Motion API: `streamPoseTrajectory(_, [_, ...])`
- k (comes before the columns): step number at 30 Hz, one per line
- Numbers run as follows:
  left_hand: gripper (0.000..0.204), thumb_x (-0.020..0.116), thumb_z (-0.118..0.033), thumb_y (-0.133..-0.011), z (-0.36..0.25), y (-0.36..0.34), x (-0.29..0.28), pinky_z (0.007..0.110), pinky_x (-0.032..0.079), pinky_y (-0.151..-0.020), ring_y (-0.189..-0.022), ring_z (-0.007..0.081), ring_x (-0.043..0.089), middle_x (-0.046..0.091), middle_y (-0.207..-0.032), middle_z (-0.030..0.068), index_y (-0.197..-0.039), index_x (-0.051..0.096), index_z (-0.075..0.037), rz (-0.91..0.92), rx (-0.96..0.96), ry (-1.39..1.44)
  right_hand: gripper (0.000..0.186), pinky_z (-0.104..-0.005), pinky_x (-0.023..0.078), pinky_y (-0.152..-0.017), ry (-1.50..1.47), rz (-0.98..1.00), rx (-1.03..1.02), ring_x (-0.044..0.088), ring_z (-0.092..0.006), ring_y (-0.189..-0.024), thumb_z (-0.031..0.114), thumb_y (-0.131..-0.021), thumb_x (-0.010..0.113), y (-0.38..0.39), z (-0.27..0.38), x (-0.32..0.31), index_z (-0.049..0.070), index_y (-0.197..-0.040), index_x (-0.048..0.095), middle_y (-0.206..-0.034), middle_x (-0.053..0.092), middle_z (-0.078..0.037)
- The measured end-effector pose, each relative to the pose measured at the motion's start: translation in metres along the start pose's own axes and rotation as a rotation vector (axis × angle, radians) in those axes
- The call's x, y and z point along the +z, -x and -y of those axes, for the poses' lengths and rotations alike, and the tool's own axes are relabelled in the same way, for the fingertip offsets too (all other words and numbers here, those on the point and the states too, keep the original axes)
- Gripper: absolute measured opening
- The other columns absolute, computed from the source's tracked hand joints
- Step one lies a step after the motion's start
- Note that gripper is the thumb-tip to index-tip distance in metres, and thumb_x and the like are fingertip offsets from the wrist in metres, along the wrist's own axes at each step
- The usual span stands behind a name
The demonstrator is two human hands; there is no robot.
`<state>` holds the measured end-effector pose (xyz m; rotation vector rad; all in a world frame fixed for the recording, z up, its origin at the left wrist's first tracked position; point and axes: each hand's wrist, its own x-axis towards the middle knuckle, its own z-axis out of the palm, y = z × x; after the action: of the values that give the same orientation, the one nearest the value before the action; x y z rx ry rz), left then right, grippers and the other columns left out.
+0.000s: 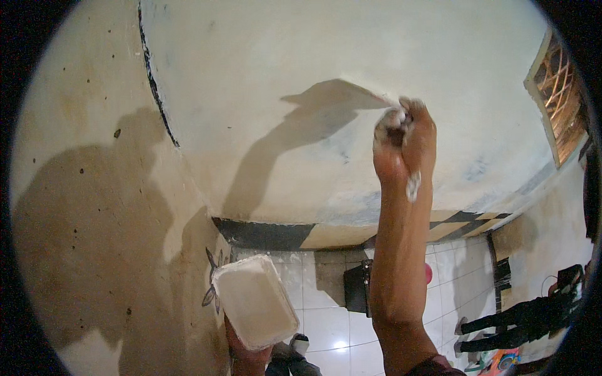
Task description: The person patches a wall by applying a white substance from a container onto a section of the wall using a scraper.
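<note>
My right hand (407, 135) is raised against the pale wall (282, 50), its fingers closed round a white-smeared handle. From it a thin blade, which looks like a putty knife (367, 93), points left at the wall and casts a broad shadow. White paste sticks to my right fingers and wrist. Low on the left, a white-coated rectangular tray (287, 293) is held up, with a smooth pale layer inside. My left hand (248, 352) supports it from below; the tray hides most of its fingers.
A stained side wall (81, 207) stands close on my left. Below lies a white tiled floor (329, 319) with a dark box (357, 288) by the wall. A lattice window (560, 100) is at the upper right. Another person in dark trousers (527, 319) is at the lower right.
</note>
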<state>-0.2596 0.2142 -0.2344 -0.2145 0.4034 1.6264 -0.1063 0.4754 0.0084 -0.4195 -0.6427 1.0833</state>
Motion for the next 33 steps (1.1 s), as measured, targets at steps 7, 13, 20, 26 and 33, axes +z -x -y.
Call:
streamPoseTrajectory(7, [0.056,0.039,-0.049,-0.096,0.004,-0.013,-0.041,0.05,0.047,-0.094,-0.115,0.031,0.054,0.052,-0.13,0.011,-0.137,0.041,-0.011,0.002,0.028,0.031,0.006,-0.0177,0.048,-0.052,0.088,-0.42,0.323,0.053,-0.0094,-0.059,0.007,-0.092,0.051,0.061,-0.076,-0.122,0.005,-0.087,0.054,-0.074,0.054,-0.003])
streamPoseTrajectory(13, [0.055,0.04,-0.048,-0.095,0.007,-0.018,-0.047,0.049,0.046,-0.096,-0.115,0.0305,0.055,0.054,-0.128,0.0105,-0.135,0.044,-0.011,0.045,0.013,0.006,0.009,-0.0273,0.045,-0.051,0.052,-0.327,0.298,0.055,-0.0159,-0.063,0.008,-0.088,0.057,0.003,-0.114,-0.118,0.002,-0.093,0.054,-0.079,0.057,-0.006])
streamPoseTrajectory(20, [0.053,0.039,-0.046,-0.096,0.018,-0.022,-0.074,0.049,0.045,-0.097,-0.116,0.0307,0.054,0.054,-0.129,0.0095,-0.135,0.043,-0.01,0.04,-0.035,0.052,0.006,-0.0193,0.049,-0.055,0.022,-0.125,0.118,0.056,-0.0119,-0.065,0.009,-0.089,0.054,0.005,-0.018,-0.002,0.003,-0.088,0.053,-0.081,0.056,-0.007])
streamPoseTrajectory(26, [0.055,0.039,-0.048,-0.096,0.013,-0.024,-0.035,0.051,0.044,-0.098,-0.119,0.031,0.052,0.052,-0.131,0.0093,-0.137,0.041,-0.011,0.049,-0.061,0.042,0.01,-0.0257,0.05,-0.058,0.085,-0.405,0.398,0.056,-0.0136,-0.071,0.012,-0.093,0.051,0.07,-0.076,-0.112,0.009,-0.103,0.052,-0.093,0.058,-0.005])
streamPoseTrajectory(33, [0.056,0.04,-0.05,-0.095,0.022,-0.02,-0.075,0.051,0.042,-0.099,-0.12,0.0298,0.051,0.052,-0.131,0.0075,-0.137,0.042,-0.013,0.047,-0.058,-0.064,0.01,-0.0235,0.053,-0.053,-0.188,-0.357,0.29,0.057,-0.0187,-0.061,0.011,-0.093,0.046,-0.005,-0.098,-0.08,0.003,-0.095,0.05,-0.082,0.058,-0.01])
